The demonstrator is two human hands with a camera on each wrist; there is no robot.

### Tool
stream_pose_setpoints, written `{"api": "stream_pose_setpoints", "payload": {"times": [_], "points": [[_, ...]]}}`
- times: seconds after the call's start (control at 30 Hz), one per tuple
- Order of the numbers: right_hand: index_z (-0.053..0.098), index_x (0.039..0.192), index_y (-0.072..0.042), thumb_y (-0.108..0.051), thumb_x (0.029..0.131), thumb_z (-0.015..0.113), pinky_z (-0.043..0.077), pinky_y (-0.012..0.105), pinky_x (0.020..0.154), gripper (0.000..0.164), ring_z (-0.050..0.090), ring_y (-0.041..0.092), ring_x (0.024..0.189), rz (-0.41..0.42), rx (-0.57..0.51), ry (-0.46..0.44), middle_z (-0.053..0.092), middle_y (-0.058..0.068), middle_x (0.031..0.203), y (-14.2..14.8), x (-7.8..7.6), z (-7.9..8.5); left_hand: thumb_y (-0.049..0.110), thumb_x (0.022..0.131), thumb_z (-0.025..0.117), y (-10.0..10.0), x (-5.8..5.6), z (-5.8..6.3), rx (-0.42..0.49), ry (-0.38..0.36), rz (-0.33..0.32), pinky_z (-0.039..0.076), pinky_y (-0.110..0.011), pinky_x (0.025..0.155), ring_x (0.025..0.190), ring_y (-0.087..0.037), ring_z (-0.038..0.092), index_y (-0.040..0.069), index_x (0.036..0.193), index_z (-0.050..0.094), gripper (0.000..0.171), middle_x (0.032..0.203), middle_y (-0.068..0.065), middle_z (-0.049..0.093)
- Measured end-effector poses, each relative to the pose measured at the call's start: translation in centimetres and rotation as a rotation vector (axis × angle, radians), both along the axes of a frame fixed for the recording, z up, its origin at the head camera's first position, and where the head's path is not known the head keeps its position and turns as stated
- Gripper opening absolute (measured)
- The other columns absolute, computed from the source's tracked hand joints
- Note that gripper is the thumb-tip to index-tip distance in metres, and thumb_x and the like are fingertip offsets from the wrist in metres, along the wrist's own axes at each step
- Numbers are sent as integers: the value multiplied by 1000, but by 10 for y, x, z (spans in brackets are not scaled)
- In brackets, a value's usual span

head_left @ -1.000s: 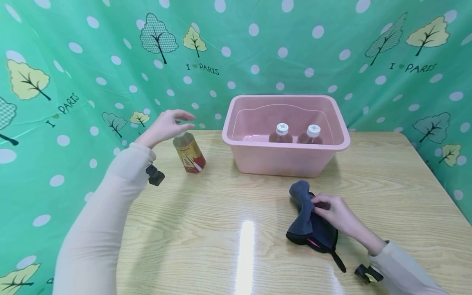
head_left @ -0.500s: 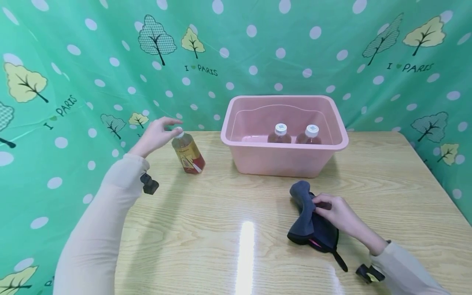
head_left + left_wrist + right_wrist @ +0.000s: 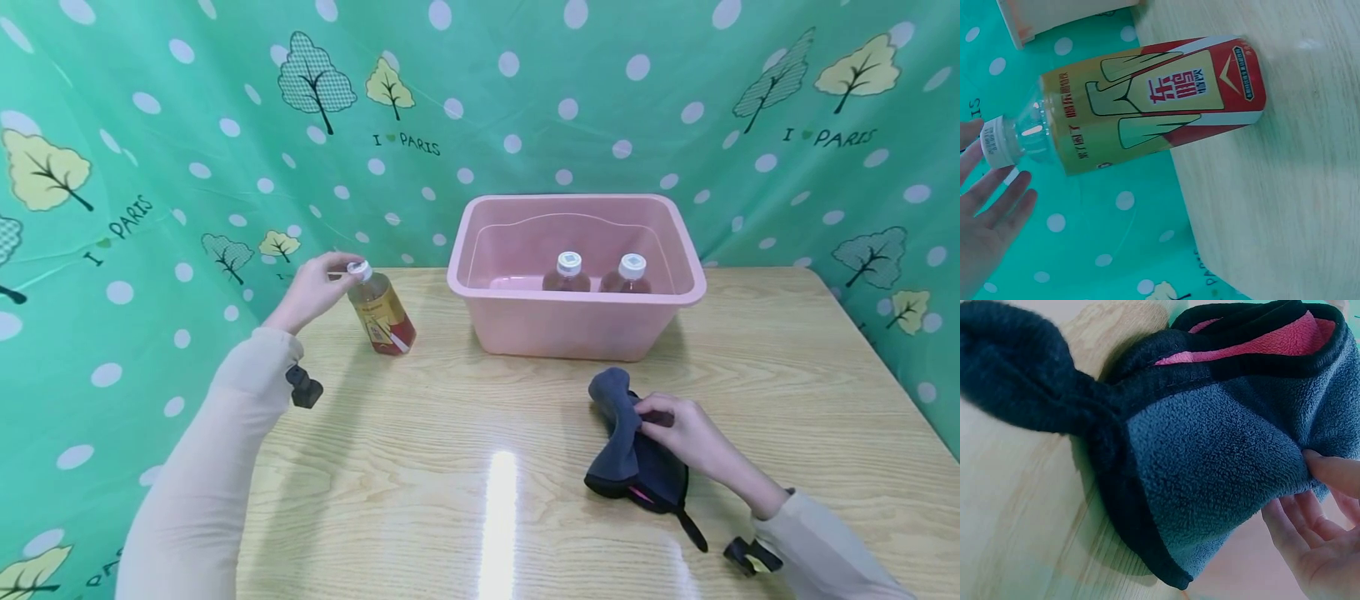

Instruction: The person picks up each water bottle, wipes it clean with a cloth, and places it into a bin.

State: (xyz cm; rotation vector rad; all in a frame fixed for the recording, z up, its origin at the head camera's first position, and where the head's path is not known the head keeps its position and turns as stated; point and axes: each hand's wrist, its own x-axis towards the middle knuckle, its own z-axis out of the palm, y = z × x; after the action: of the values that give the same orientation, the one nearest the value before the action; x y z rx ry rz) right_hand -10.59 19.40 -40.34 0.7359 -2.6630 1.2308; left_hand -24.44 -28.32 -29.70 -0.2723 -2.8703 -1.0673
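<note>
Table (image 3: 405,467), left fingers (image 3: 1007,201) gripping bottle cap (image 3: 999,142), right fingers (image 3: 1338,472) pinching cloth (image 3: 1210,456)

The left hand (image 3: 313,290) has drawn back leftward and come down; a second ago it was over the top of the drink bottle (image 3: 384,315), fingers and thumb well apart. The gap between them has narrowed, and they now pinch the white cap (image 3: 358,272), mostly hidden earlier. The black wrist camera (image 3: 303,387) sits lower too.
</note>
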Motion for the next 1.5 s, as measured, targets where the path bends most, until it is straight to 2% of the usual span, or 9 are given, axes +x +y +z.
{"api": "stream_pose_setpoints", "payload": {"times": [0.37, 0.6, 0.8, 1.03, 1.17, 1.37, 1.5], "points": [[64, 83, 0, 15, 69, 64, 52, 30, 62, 21, 55, 2, 80, 0, 7, -11, 62, 10, 86, 0, 1, 2, 24, 83, 62, 1, -2, -12, 95, 65, 102, 46, -42, 84, 101, -30, 55, 5, 115, 56, 37, 114, -15, 56], [64, 83, 0, 17, 68, 64, 53, 32, 62, 22, 54, 1, 81, 3, 0, -6, 62, 10, 85, -1, 1, 2, 26, 83, 62, 1, -3, -16, 141, 66, 123, 47, -42, 82, 100, -29, 54, 5, 114, 56, 38, 115, -13, 54], [64, 82, 0, 17, 68, 64, 53, 31, 62, 22, 55, 2, 81, 0, 3, -5, 62, 10, 85, -1, 1, 2, 25, 83, 62, 3, 0, -17, 153, 91, 131, 48, -38, 82, 98, -24, 55, 4, 112, 57, 36, 111, -11, 55], [64, 83, 0, 16, 68, 64, 52, 30, 62, 22, 55, 4, 80, -5, 17, -8, 62, 10, 86, 0, 0, 2, 31, 82, 62, 9, 15, -16, 148, 129, 118, 50, -33, 79, 94, -20, 56, 6, 110, 58, 38, 107, -8, 58], [64, 83, 0, 16, 69, 64, 52, 30, 63, 22, 55, 4, 81, -3, 19, -14, 62, 9, 86, 0, 0, 4, 32, 80, 64, 17, 26, -13, 150, 186, 95, 51, -26, 75, 88, -14, 57, 7, 107, 61, 36, 102, -6, 59], [64, 83, -1, 16, 69, 64, 52, 31, 63, 22, 55, 4, 80, -7, 26, -15, 62, 8, 85, -1, 0, 5, 13, 77, 69, 35, 43, -6, 185, 350, -17, 49, -14, 69, 81, -11, 57, 1, 100, 64, 26, 93, -11, 62], [64, 83, 0, 17, 68, 64, 52, 31, 63, 22, 54, 1, 80, -8, 22, -9, 62, 9, 84, -1, 0, 5, 0, 73, 69, 53, 61, 6, 206, 413, -90, 49, -13, 66, 76, -15, 58, -5, 95, 63, 23, 90, -16, 63]]}}
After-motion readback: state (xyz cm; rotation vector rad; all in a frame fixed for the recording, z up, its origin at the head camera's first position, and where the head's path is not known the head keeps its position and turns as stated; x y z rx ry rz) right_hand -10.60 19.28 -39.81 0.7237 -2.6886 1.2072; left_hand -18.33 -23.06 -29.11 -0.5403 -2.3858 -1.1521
